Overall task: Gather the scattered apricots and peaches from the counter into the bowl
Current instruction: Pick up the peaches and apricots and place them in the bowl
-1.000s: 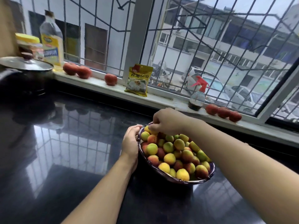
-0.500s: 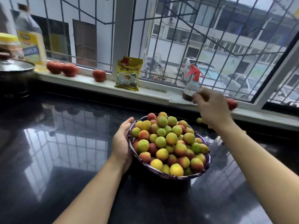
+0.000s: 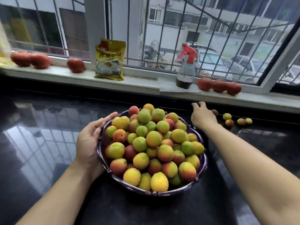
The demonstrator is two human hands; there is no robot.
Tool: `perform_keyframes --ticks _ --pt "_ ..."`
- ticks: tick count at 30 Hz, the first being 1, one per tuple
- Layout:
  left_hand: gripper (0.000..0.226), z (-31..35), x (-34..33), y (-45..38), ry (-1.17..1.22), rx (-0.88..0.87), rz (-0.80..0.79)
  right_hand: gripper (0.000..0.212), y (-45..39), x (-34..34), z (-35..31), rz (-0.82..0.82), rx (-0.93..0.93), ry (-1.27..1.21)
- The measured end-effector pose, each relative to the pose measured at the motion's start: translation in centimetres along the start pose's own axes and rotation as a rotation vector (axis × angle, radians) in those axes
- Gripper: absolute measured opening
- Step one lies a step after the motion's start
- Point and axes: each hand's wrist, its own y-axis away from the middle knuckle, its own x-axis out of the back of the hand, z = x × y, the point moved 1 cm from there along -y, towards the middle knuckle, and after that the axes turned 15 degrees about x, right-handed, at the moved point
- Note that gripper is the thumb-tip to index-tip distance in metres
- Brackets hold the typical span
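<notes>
Head view: a glossy black stone counter [image 3: 40, 151] mirrors the barred window [image 3: 162, 30] behind it, through which parked cars and grey buildings show. Along the white windowsill [image 3: 138, 83] lie blurred red tomatoes [image 3: 39, 60], a yellow foil food packet [image 3: 110, 60] standing upright, and a clear spray bottle with a red trigger head [image 3: 186, 69] with dark liquid at its bottom; more red tomatoes [image 3: 219, 86] sit just beside the bottle. At the far left edge a yellow object is cut off and cannot be identified. The dark purple scalloped bowl [image 3: 178, 190] stands on the counter, heaped above its rim with yellow, green and red-blushed apricots and peaches [image 3: 152, 143]. The left hand [image 3: 90, 140] rests relaxed, its palm and fingers cupped against the bowl's left rim. The right hand [image 3: 202, 116] reaches past the bowl toward the sill wall, fingers loosely spread and holding nothing. Near it, several loose small fruits [image 3: 229, 122] lie scattered on the counter at the wall; one is half hidden behind the hand.
</notes>
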Motion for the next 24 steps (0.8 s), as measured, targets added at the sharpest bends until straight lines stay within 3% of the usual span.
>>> perform_keyframes --ticks 6,10,13,17,20,24 --pt "0.056 0.1 -0.3 0.2 -0.001 0.032 -0.003 0.021 -0.7 -1.5 0.6 0.106 -0.018 0.045" --pt "0.067 0.1 -0.6 0.5 0.002 0.032 -0.003 0.025 -0.7 -1.5 1.7 0.094 -0.053 -0.042" --pt "0.059 0.2 -0.1 0.1 0.018 0.032 -0.009 0.03 -0.2 -0.7 1.5 0.18 -0.048 -0.151" --pt "0.055 0.1 -0.1 0.2 0.005 0.027 -0.01 0.028 1.5 2.4 0.5 0.389 -0.076 -0.505" --pt "0.048 0.1 -0.8 0.8 0.001 0.023 -0.011 0.017 4.6 5.9 -0.8 0.361 -0.02 -0.984" --pt "0.042 0.0 -1.3 1.3 -0.007 0.04 0.0 0.019 9.5 11.6 -3.4 0.262 -0.04 -1.561"
